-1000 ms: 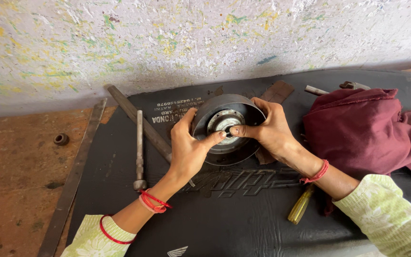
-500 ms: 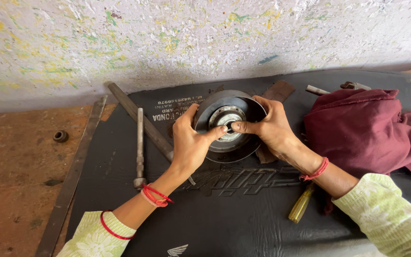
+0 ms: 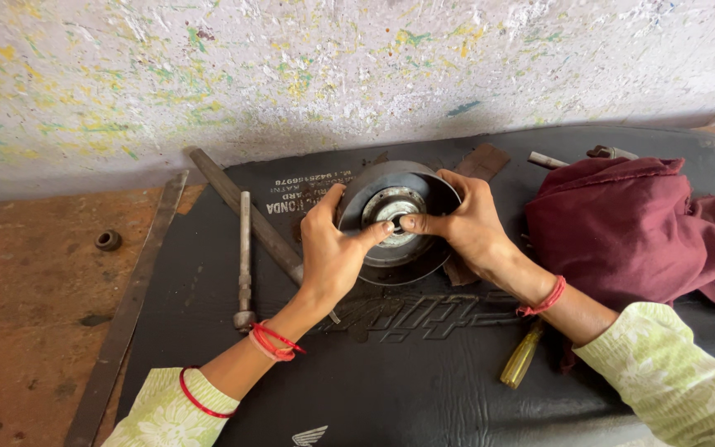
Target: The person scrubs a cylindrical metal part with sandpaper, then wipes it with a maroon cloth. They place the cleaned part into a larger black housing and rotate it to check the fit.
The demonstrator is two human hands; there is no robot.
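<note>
Floor (image 3: 18,331) of rusty brown colour is at the far left, with a small metal ring (image 3: 108,240) lying on it. Next comes a long flat metal bar (image 3: 130,310) along the edge of a black seat cover (image 3: 391,381). On this cover lie a thin metal rod (image 3: 245,257) and, crossing behind it, a thicker flat bar (image 3: 246,213). The left hand (image 3: 333,252) has its grip clamped on the left rim of a round metal drum (image 3: 399,219), the thumb reaching to the centre hub. The drum stands tilted in the middle of the cover, near the paint-spotted wall (image 3: 291,74). The right hand (image 3: 469,228) holds the right rim, its grip also clamped, the thumb touching the hub. Below the right wrist lies a screwdriver with yellow handle (image 3: 523,356). At the far right is a dark red cloth (image 3: 639,232).
</note>
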